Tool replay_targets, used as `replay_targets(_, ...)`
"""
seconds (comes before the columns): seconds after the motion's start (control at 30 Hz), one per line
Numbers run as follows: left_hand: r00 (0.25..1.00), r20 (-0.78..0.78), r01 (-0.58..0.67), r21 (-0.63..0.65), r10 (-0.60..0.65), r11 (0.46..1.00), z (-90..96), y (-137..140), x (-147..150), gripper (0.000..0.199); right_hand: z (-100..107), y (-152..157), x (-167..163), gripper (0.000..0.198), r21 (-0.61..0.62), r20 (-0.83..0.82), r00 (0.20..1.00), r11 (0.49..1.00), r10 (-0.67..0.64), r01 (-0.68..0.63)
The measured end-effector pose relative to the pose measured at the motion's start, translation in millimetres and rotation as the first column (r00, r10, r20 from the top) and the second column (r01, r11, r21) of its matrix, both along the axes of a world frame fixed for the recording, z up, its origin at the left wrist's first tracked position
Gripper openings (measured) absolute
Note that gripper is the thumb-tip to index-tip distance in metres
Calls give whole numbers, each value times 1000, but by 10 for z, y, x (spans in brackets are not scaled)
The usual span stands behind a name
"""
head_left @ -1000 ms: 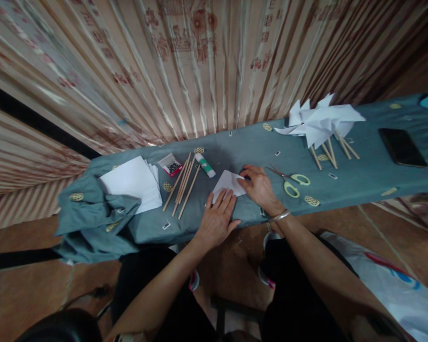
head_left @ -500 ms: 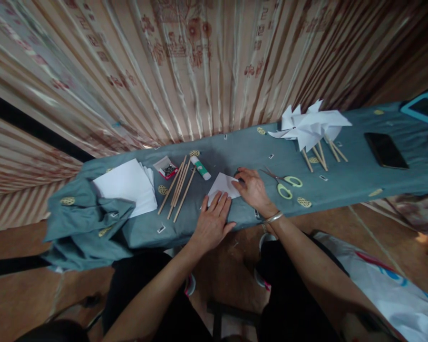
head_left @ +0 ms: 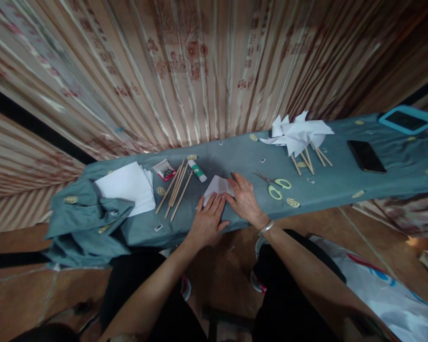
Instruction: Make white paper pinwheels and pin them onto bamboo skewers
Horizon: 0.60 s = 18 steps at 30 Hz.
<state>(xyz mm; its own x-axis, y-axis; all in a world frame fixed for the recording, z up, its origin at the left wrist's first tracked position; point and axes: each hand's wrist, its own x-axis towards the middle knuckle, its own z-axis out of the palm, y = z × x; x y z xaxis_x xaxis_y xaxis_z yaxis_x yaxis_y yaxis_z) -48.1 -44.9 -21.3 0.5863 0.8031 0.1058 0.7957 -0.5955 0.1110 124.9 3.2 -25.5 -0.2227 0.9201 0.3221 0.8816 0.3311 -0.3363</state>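
A folded piece of white paper (head_left: 214, 185) lies on the cloth-covered bench in front of me. My left hand (head_left: 207, 221) rests flat over its lower part, fingers stretched out and thumb apart. At the paper's right side is my right hand (head_left: 245, 197), fingers extended and the thumb side touching the sheet. Just left of the paper lies a white and green glue stick (head_left: 197, 171). Scissors with light green handles (head_left: 283, 184) lie open to the right of my right hand.
Several wooden sticks (head_left: 174, 190), a small red box of pins (head_left: 164, 170) and a stack of white paper (head_left: 126, 187) lie leftward. Rightward are paper pinwheels on sticks (head_left: 303, 133), a black phone (head_left: 366, 156) and a blue-framed device (head_left: 408, 119). A curtain (head_left: 214, 71) hangs behind.
The view has shifted slightly to the right. My right hand has moved inward and down along the paper's right edge, while my left hand stays pressed on the paper.
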Motion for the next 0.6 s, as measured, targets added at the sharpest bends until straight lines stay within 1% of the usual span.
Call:
replay_targets(0.17, 1000, 13, -5, 25, 5, 1000, -12, -2, 1, 63, -40, -28, -7, 50, -18, -17, 1000, 1000, 7, -8)
replay_targets(0.4, 1000, 2, -18, 27, 18, 999, 1, 7, 7, 61, -68, -18, -23, 51, -38, -8, 1000, 999, 11, -11)
replay_targets(0.6, 999, -31, -14, 16, 15, 1000, 30, 8, 11, 62, -74, -32, -26, 55, -31, 17, 998, 998, -53, 53)
